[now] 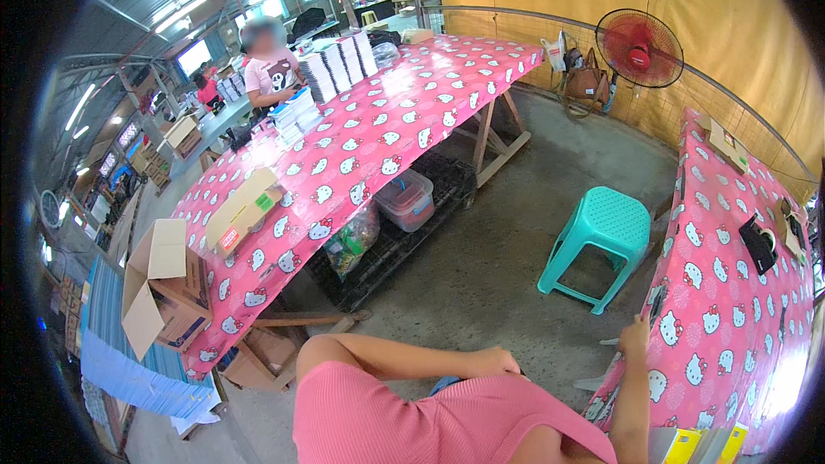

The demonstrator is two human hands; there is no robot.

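My left hand (493,363) is closed in front of my waist, against my pink ribbed top (395,417). A small dark bit shows beside its fingers, but I cannot make out what it holds. On the right, my right hand (635,337) is closed on the near edge of a table (687,352) with a pink cat-print cover. Just above that hand, a small dark object (657,299) lies along the table's edge. A black tape dispenser (758,245) sits farther along the same table.
A turquoise plastic stool (601,236) stands between the two tables. The long pink-covered table (344,146) bears stacks of books (339,64) and flattened cardboard (243,210). An open carton (168,288) is at left. A person (271,73) works behind it; a fan (638,47) stands back right.
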